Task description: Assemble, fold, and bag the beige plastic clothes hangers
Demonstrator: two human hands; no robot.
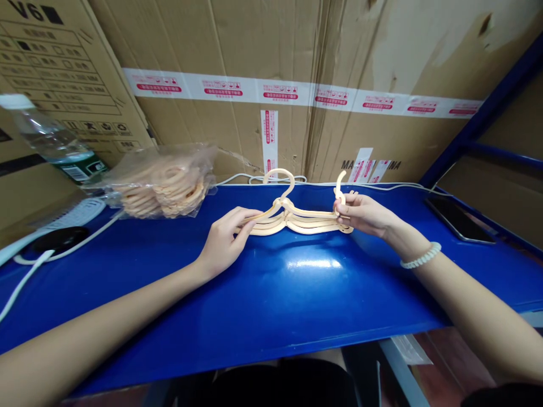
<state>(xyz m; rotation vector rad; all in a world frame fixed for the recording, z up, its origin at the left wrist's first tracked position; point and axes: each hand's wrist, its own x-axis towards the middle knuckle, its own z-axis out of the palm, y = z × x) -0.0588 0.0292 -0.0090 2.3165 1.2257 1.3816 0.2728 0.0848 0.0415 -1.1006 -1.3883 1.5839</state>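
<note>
A beige folding clothes hanger point(311, 213) is held level just over the blue table, its round hook point(289, 176) pointing up at the middle. Its arms look like several thin layers stacked together. My left hand point(229, 234) pinches the left end between thumb and fingers. At the right end, my right hand point(360, 212) is closed on the hanger, and a smaller curved hook piece point(340, 185) stands up from between its fingers. Whether that piece is joined to the hanger is hidden by the fingers.
A clear plastic bag point(169, 183) of similar beige pieces lies at the back left, beside a water bottle point(63, 147). White cables and a black disc point(59, 239) sit at the left. A phone point(460, 219) rests at the right. Cardboard point(237, 45) walls the back.
</note>
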